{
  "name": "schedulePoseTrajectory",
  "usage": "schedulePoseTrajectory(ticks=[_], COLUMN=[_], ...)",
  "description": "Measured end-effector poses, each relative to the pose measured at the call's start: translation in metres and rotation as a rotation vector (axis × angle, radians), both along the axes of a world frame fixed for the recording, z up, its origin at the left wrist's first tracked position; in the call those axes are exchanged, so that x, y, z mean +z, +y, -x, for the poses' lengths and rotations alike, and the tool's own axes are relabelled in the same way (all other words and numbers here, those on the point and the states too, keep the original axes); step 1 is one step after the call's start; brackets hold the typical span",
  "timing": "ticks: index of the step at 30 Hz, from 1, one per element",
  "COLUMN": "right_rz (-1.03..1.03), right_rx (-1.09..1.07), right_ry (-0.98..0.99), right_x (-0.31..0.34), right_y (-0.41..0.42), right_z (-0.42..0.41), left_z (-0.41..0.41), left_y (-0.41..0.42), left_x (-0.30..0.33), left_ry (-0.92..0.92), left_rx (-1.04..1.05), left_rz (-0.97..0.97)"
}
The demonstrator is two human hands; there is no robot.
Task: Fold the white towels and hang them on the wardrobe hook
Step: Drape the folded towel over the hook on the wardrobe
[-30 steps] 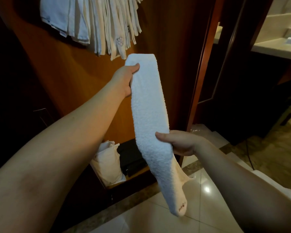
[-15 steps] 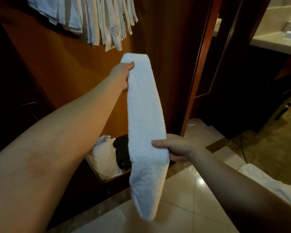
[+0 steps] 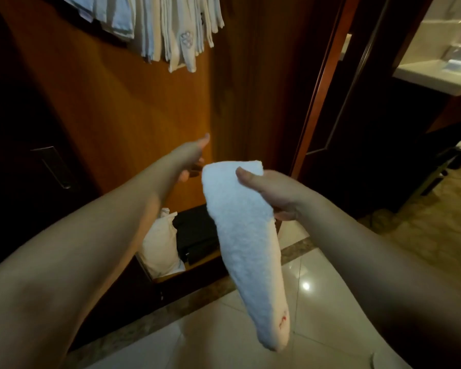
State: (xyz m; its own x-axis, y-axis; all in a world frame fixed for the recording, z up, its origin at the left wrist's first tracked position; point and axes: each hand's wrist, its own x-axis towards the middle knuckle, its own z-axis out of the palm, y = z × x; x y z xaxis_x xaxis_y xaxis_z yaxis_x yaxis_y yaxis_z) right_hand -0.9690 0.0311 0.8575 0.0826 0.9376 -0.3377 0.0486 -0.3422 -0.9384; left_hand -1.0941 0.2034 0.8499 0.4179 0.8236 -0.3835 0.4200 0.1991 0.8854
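- Folded white terry towel [image 3: 246,243]: long narrow strip, gripped near its top fold by the right hand [image 3: 274,194], thumb across the front, fingers curled behind; the rest hangs below the fingers over the glossy tiled floor [image 3: 312,296]. Small red mark near the lower end.
- Change: half a second ago the left hand [image 3: 190,161] pinched the top end and the right hand held the middle. Now the left has let go; it is open, thumb out, just left of the right fingers, touching nothing.
- Judgement: folding looks done; towel is one-handed, ready to lift to the hook.
- Bundle of white cloths [image 3: 168,27] hangs well above both hands on the wooden wardrobe panel [image 3: 133,107]; the hook itself is hidden.
- Low wardrobe shelf [image 3: 197,265], below the left fingers: white cloth bag [image 3: 160,243] beside a black item [image 3: 197,235].
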Motion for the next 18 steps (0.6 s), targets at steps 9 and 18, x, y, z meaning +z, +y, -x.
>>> schedulePoseTrajectory(ticks=[9,18], right_rz=[-0.181,-0.232], right_rx=[-0.439,-0.555], right_ry=[0.269,0.581], right_x=[0.035,0.075], right_y=[0.02,0.047], right_z=[0.008,0.028], left_z=[0.042,0.024], left_y=[-0.13,-0.13], left_x=[-0.026,-0.021], left_ry=[-0.313,0.05], left_rx=[-0.075,0.086], left_rz=[-0.527,-0.93])
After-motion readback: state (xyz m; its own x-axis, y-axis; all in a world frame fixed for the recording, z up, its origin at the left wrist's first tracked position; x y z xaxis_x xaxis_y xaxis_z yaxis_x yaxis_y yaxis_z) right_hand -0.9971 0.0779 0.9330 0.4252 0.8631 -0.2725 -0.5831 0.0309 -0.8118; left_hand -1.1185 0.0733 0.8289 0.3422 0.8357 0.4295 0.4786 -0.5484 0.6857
